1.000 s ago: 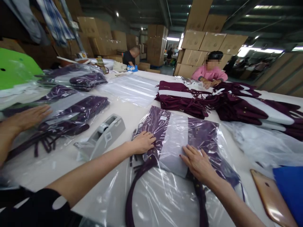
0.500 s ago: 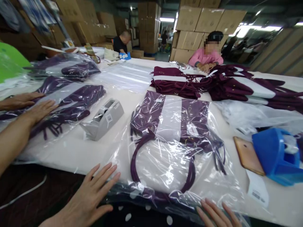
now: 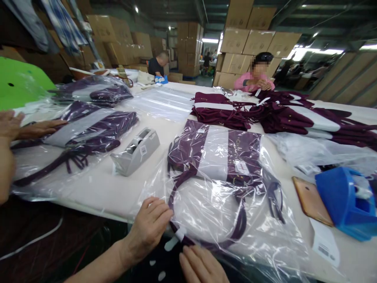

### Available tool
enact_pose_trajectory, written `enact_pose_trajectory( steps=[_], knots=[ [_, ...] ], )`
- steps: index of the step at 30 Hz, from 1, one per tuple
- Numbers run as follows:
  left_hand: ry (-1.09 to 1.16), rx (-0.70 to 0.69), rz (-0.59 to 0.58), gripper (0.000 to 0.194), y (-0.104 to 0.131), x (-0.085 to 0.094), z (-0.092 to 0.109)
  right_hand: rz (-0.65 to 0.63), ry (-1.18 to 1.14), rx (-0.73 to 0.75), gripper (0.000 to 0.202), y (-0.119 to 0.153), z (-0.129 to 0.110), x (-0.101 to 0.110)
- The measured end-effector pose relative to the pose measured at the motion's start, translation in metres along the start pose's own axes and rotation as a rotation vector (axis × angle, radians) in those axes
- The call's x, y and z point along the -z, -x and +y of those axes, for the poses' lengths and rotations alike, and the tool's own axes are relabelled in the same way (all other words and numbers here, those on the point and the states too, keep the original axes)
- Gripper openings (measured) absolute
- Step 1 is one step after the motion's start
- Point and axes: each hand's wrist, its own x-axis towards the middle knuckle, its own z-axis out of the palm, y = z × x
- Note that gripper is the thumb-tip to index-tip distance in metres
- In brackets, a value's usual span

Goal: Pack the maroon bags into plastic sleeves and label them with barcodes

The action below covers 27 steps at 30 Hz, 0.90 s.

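A clear plastic bag [image 3: 269, 239] lies on the table in front of me. Inside it is a flat purple handbag [image 3: 188, 147] with a white paper band across it, its long strap curving toward me. My left hand [image 3: 149, 230] is at the bag's near left edge, fingers curled together on the plastic beside the strap. At the near edge my right hand [image 3: 203, 265] has its fingers pressed together over the plastic, close to the strap; its thumb is hidden. A small white piece [image 3: 180, 234] shows on the strap between my hands.
A grey tape dispenser [image 3: 138, 151] stands left of the bag. To the right are a phone [image 3: 312, 200], a blue tape dispenser [image 3: 343, 200] and a paper slip [image 3: 325, 243]. Another person's hands touch a wrapped handbag [image 3: 94, 125] at left. Stacked handbags [image 3: 218, 112] lie behind.
Both my hands have come together at the bag's near edge, and their spread fingers have closed. The co-worker's nearer hand at left has lifted off the wrapped handbag and moved left.
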Motion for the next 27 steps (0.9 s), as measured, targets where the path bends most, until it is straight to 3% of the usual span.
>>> enact_pose_trajectory(
  steps=[4, 8, 10, 12, 14, 17, 19, 23, 27],
  knots=[
    [-0.025, 0.062, 0.091, 0.021, -0.005, 0.012, 0.012, -0.052, 0.110, -0.144, 0.038, -0.022, 0.000, -0.022],
    [0.035, -0.028, 0.066, 0.028, 0.028, 0.010, 0.031, -0.134, -0.036, -0.298, 0.040, -0.030, 0.003, -0.028],
    [0.133, 0.014, 0.059, 0.027, 0.048, 0.003, 0.039, -0.168, -0.161, -0.372, 0.036, -0.031, 0.007, -0.023],
    [0.243, 0.264, 0.026, 0.025, 0.060, -0.005, 0.045, -0.222, -0.295, -0.425, 0.034, -0.034, 0.011, -0.015],
    [0.457, 0.601, -0.101, 0.030, 0.059, -0.009, 0.049, -0.283, -0.435, -0.485, 0.034, -0.040, 0.016, -0.004],
    [0.946, 0.964, -0.282, 0.035, 0.041, -0.012, 0.053, -0.377, -0.621, -0.629, 0.029, -0.053, 0.021, 0.013],
    [1.179, 1.140, -0.314, 0.049, 0.029, -0.013, 0.055, -0.426, -0.712, -0.705, 0.029, -0.061, 0.024, 0.023],
    [1.314, 1.366, -0.330, 0.060, 0.024, -0.012, 0.061, -0.478, -0.840, -0.790, 0.038, -0.071, 0.029, 0.033],
    [1.295, 1.402, -0.329, 0.058, 0.031, -0.009, 0.066, -0.559, -1.125, -0.856, 0.038, -0.082, 0.033, 0.035]
  ],
)
